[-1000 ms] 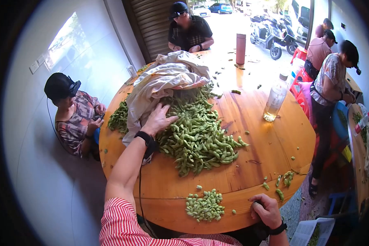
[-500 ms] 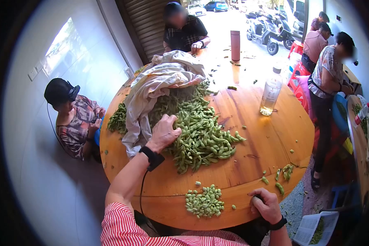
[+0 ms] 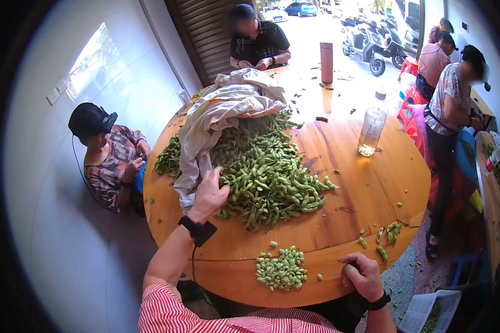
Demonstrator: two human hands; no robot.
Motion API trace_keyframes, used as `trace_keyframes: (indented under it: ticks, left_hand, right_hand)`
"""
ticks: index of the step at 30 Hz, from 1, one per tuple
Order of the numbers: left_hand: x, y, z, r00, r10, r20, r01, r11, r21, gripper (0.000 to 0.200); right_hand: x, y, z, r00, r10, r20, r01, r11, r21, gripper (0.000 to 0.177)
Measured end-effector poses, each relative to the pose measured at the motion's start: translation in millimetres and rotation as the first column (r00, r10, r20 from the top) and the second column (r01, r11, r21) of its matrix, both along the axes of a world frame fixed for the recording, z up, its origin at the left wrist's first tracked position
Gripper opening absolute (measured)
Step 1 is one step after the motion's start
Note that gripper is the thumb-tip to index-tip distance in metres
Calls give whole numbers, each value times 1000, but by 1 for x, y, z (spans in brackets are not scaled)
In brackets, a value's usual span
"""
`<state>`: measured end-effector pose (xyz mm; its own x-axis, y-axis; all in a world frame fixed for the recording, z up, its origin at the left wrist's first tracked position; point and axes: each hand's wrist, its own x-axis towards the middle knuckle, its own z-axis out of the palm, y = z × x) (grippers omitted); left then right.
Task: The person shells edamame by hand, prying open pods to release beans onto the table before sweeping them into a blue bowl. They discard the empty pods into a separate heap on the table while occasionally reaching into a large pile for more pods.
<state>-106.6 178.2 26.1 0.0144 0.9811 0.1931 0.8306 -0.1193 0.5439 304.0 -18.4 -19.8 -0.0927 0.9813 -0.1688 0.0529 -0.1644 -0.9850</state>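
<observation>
My left hand [image 3: 210, 195] is at the left edge of a heap of green soybean pods [image 3: 272, 183], just beside the crumpled pale cloth [image 3: 228, 105] that partly covers the heap. Its fingers are stretched out and apart, with no pod visible in them. Near the table's front right edge, my right hand [image 3: 364, 276] is curled round a small dark object [image 3: 350, 267], mostly hidden by the fingers. Between my hands lies a small pile of shelled green beans [image 3: 281, 268]. Several loose pods [image 3: 382, 253] lie beyond my right hand.
On the round wooden table [image 3: 366, 191] stand a bottle of yellowish liquid [image 3: 373, 125] and a pink flask [image 3: 326, 62]. One person [image 3: 258, 44] sits across, another [image 3: 114, 161] at the left. Others stand at right. A white basket [image 3: 428, 311] is below right.
My left hand has drawn back toward me and left, its fingers opening out. My right hand keeps its curled pose. The person across has brought both hands together.
</observation>
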Motion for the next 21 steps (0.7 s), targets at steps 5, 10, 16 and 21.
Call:
trace_keyframes:
  ticks: [5,10,16,21]
  left_hand:
    - [8,-16,-17,971,-125,-202,104,988,-110,74]
    - [16,-19,-22,978,-205,-46,206,979,14,66]
    - [34,-33,-4,958,-263,113,251,962,111,47]
    - [59,-68,-8,935,-327,-134,346,925,156,66]
  right_hand:
    - [-1,-1,-4,1000,-14,10,14,1000,13,16]
    - [-1,-1,-5,998,-17,53,14,999,46,16]
    - [-3,-2,0,998,-23,58,21,999,47,15]
    - [-6,-2,5,998,-45,50,43,998,38,14]
